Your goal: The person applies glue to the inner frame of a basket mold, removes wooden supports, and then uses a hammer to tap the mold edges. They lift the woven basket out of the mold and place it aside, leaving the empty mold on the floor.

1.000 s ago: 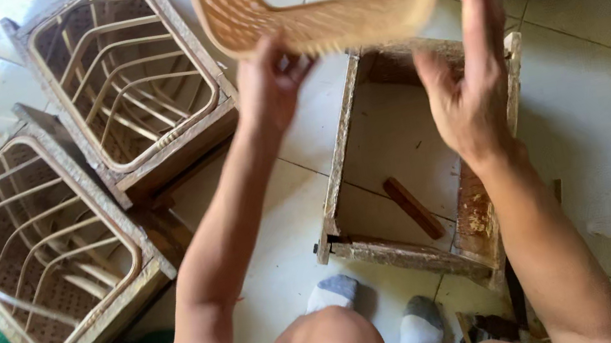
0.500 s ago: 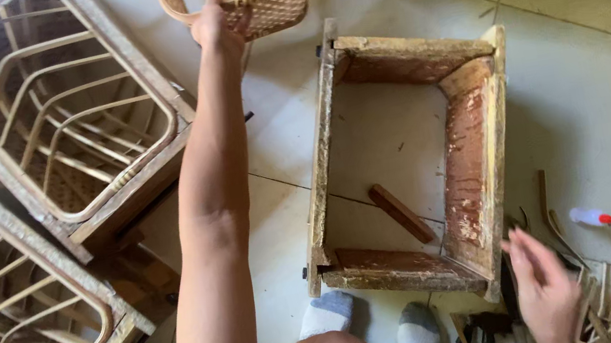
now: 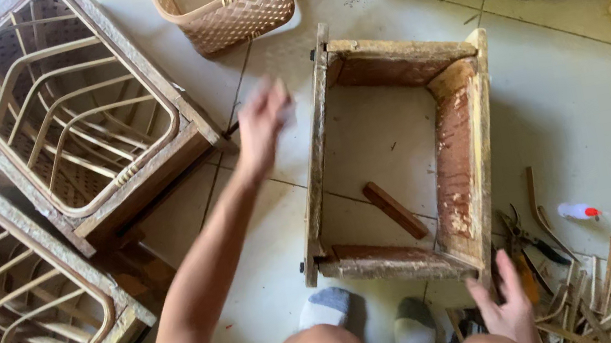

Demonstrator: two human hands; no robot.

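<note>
Wooden mould frame (image 3: 402, 155) sits open-topped on the tiled floor (image 3: 584, 108) just before the person's socked feet, a loose wooden stick (image 3: 395, 210) inside it. Right hand (image 3: 511, 311) rests at its near corner, fingers spread, beside scrap splints (image 3: 583, 299). Left hand (image 3: 261, 125) hangs blurred, empty, fingers loosely open, between frame and woven basket (image 3: 228, 2).
</note>
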